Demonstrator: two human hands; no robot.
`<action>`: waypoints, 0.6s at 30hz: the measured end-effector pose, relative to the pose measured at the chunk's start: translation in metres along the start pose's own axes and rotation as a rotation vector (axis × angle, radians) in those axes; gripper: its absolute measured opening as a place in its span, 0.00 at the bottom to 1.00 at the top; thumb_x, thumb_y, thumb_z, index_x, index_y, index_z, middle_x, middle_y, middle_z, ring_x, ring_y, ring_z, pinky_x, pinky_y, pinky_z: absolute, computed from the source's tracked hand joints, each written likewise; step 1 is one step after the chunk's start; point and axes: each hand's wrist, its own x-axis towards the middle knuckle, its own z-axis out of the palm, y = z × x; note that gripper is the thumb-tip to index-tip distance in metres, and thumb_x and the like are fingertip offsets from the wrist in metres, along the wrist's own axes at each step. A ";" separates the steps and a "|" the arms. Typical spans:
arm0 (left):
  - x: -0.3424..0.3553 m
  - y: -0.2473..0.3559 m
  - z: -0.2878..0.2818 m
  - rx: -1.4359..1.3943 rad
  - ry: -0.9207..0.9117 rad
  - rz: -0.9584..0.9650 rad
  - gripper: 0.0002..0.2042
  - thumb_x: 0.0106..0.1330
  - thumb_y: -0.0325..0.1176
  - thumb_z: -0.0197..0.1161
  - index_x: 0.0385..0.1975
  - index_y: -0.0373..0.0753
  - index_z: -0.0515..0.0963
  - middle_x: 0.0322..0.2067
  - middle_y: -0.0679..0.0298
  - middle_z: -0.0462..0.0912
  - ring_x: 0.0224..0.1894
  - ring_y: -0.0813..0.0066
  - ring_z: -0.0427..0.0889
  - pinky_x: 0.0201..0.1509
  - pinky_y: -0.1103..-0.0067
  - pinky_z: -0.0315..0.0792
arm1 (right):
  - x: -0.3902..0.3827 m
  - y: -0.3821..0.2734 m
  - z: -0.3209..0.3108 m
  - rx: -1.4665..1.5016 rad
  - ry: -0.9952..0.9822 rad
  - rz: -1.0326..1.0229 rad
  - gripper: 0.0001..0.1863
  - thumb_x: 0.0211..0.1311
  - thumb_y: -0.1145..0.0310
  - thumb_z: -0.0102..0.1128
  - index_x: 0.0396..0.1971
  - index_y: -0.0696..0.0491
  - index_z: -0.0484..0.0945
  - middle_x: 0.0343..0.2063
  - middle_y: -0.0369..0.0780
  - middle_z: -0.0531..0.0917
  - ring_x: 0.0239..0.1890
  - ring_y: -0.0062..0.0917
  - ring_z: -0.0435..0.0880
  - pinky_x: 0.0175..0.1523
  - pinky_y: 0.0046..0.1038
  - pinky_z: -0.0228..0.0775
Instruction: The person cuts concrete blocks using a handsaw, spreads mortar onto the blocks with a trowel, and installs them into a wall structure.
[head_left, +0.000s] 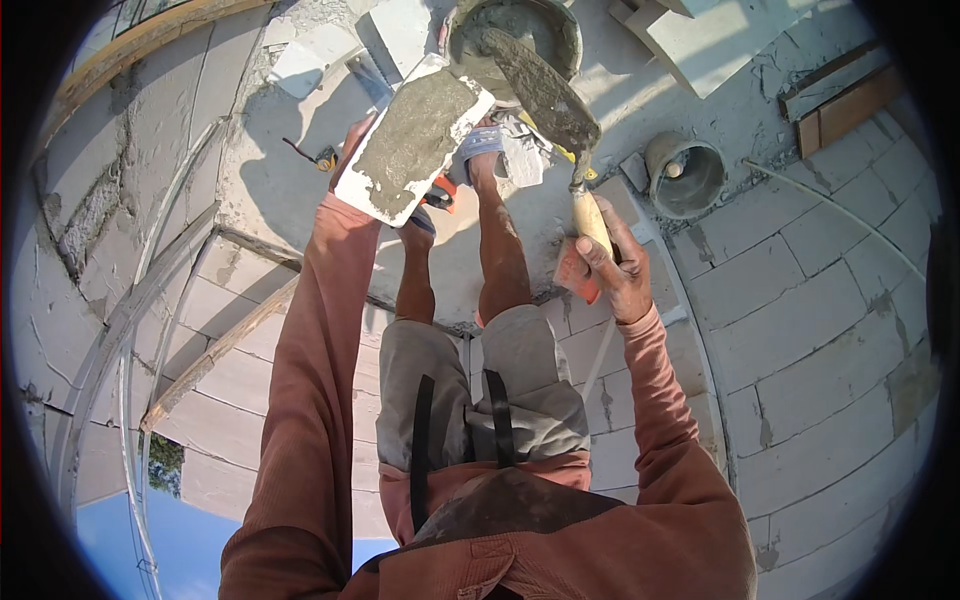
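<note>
A white block (362, 190) coated on top with wet grey mortar (425, 115) lies in my left hand (357, 137). That hand is mostly hidden behind the block, with some fingers showing along its left edge. My right hand (628, 275) is wrapped around the pale handle (588, 222) of a trowel (553, 103). Its blade is smeared with mortar, and the tip points up and left, over a bucket of mortar (573, 45) at the top. Block and trowel blade are apart.
White blocks (690, 40) are stacked at the top right. A smaller grey bucket (655, 172) lies tipped to my right. An orange-and-black handle (443, 195) shows by my feet. Block walls flank both sides, with a wooden strip (220, 350) and pipes (135, 300) on the left.
</note>
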 end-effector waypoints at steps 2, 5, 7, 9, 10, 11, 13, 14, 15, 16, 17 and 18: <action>-0.022 0.010 0.000 -0.279 0.001 -0.130 0.27 0.70 0.50 0.53 0.58 0.34 0.74 0.52 0.54 0.83 0.51 0.61 0.83 0.53 0.68 0.80 | 0.001 -0.001 -0.001 -0.041 0.000 -0.004 0.31 0.65 0.61 0.68 0.64 0.57 0.71 0.47 0.35 0.77 0.33 0.11 0.74 0.36 0.15 0.69; -0.036 -0.001 -0.039 -0.597 -0.025 -0.169 0.30 0.70 0.52 0.52 0.62 0.35 0.70 0.56 0.52 0.79 0.55 0.58 0.82 0.58 0.66 0.78 | 0.003 0.005 0.000 -0.105 -0.062 -0.082 0.31 0.65 0.61 0.68 0.64 0.58 0.71 0.48 0.36 0.77 0.36 0.13 0.75 0.39 0.16 0.70; -0.045 -0.006 -0.045 -0.657 -0.021 -0.126 0.29 0.70 0.52 0.52 0.62 0.35 0.70 0.56 0.53 0.79 0.55 0.59 0.82 0.58 0.66 0.78 | 0.000 0.008 -0.001 -0.132 -0.115 -0.152 0.31 0.65 0.61 0.68 0.64 0.58 0.71 0.48 0.36 0.77 0.38 0.14 0.75 0.41 0.17 0.71; -0.049 -0.007 -0.044 -0.680 -0.022 -0.109 0.29 0.70 0.52 0.53 0.62 0.35 0.70 0.56 0.53 0.79 0.54 0.59 0.82 0.58 0.66 0.78 | -0.006 0.009 0.000 0.049 -0.164 -0.005 0.31 0.65 0.61 0.69 0.63 0.60 0.71 0.49 0.37 0.77 0.42 0.18 0.76 0.46 0.20 0.72; -0.050 -0.006 -0.042 -0.685 -0.025 -0.102 0.29 0.70 0.52 0.53 0.62 0.35 0.70 0.56 0.53 0.79 0.54 0.59 0.82 0.58 0.66 0.78 | -0.006 0.010 0.000 0.047 -0.164 -0.005 0.31 0.65 0.61 0.69 0.63 0.60 0.71 0.49 0.37 0.77 0.42 0.18 0.76 0.46 0.20 0.72; -0.051 -0.005 -0.039 -0.687 -0.032 -0.103 0.29 0.70 0.52 0.53 0.62 0.35 0.70 0.56 0.53 0.79 0.54 0.59 0.82 0.58 0.66 0.78 | -0.004 0.010 0.001 -0.061 -0.153 -0.121 0.31 0.65 0.61 0.69 0.63 0.61 0.71 0.50 0.38 0.77 0.42 0.18 0.77 0.46 0.19 0.72; -0.051 -0.002 -0.032 -0.684 -0.047 -0.106 0.29 0.70 0.51 0.53 0.62 0.36 0.70 0.56 0.53 0.79 0.54 0.59 0.82 0.58 0.65 0.78 | -0.001 0.009 0.003 -0.172 -0.141 -0.237 0.31 0.65 0.61 0.69 0.63 0.61 0.70 0.50 0.38 0.77 0.42 0.18 0.77 0.46 0.19 0.72; -0.051 0.000 -0.027 -0.678 -0.057 -0.112 0.29 0.70 0.51 0.53 0.62 0.36 0.70 0.55 0.54 0.79 0.54 0.59 0.82 0.58 0.65 0.78 | 0.000 0.007 0.005 -0.230 -0.125 -0.277 0.31 0.65 0.61 0.68 0.63 0.61 0.70 0.50 0.38 0.77 0.41 0.16 0.77 0.44 0.18 0.71; -0.050 0.001 -0.022 -0.667 -0.066 -0.117 0.28 0.70 0.51 0.54 0.62 0.36 0.70 0.55 0.54 0.79 0.54 0.59 0.82 0.58 0.65 0.78 | 0.001 0.007 0.007 -0.287 -0.109 -0.317 0.31 0.65 0.61 0.68 0.63 0.60 0.70 0.50 0.38 0.77 0.40 0.15 0.77 0.42 0.17 0.70; -0.052 0.007 -0.016 -0.653 -0.074 -0.122 0.28 0.70 0.51 0.54 0.62 0.36 0.70 0.55 0.54 0.79 0.54 0.60 0.82 0.58 0.65 0.77 | 0.002 0.007 0.012 -0.284 -0.113 -0.319 0.31 0.65 0.61 0.68 0.63 0.60 0.70 0.50 0.38 0.77 0.40 0.15 0.77 0.42 0.17 0.70; -0.052 0.011 -0.008 -0.641 -0.087 -0.131 0.28 0.70 0.51 0.54 0.62 0.36 0.70 0.55 0.54 0.79 0.54 0.60 0.82 0.58 0.65 0.77 | 0.001 0.008 0.015 -0.173 -0.080 -0.169 0.31 0.65 0.60 0.68 0.63 0.60 0.71 0.47 0.38 0.78 0.37 0.15 0.77 0.38 0.18 0.70; -0.052 0.014 -0.001 -0.637 -0.097 -0.139 0.28 0.70 0.50 0.54 0.62 0.36 0.69 0.55 0.54 0.79 0.54 0.60 0.82 0.58 0.65 0.77 | 0.002 0.010 0.018 -0.061 -0.047 -0.019 0.31 0.65 0.59 0.68 0.63 0.59 0.71 0.44 0.38 0.80 0.33 0.15 0.77 0.35 0.18 0.70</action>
